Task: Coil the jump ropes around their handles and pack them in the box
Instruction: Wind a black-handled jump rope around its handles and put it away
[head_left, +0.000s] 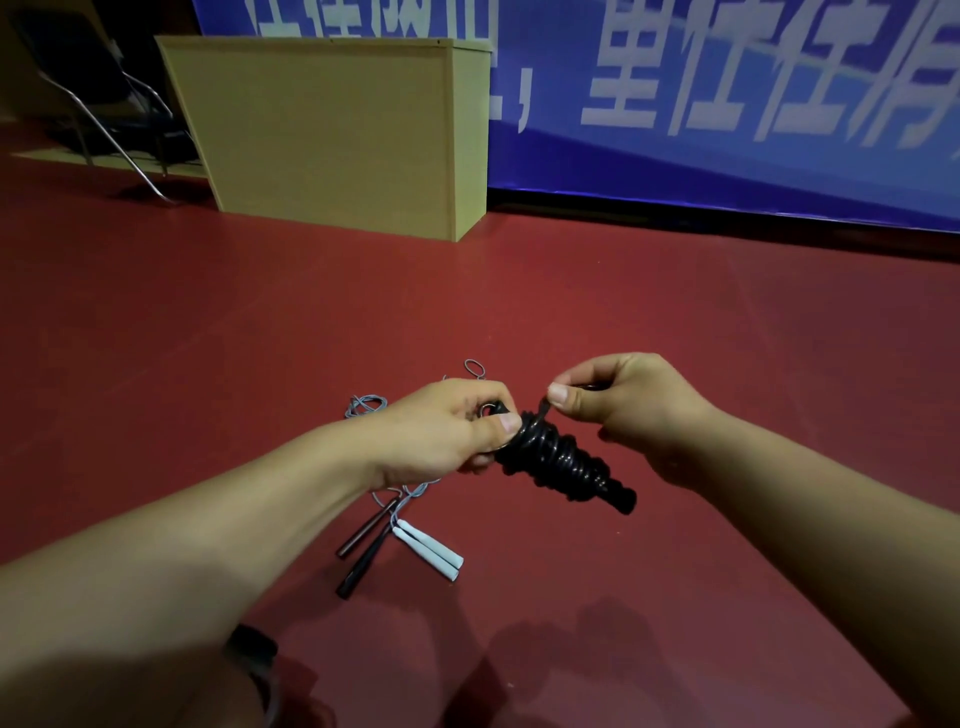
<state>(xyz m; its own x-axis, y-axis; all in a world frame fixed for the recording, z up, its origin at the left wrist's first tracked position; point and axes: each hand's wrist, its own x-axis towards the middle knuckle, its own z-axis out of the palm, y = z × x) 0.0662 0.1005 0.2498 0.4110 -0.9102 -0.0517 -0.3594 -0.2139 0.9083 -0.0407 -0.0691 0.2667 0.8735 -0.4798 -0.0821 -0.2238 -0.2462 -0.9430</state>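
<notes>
Your left hand grips one end of the black jump rope bundle, fingers curled round it, thumb pressed on the coils. Your right hand pinches the loose rope end between thumb and forefinger. The bundle is held in the air above the red floor (cord already wound round the handles). Below it on the floor: dark handles, white handles, thin grey cord. Wooden cabinet stands at the floor's far edge.
</notes>
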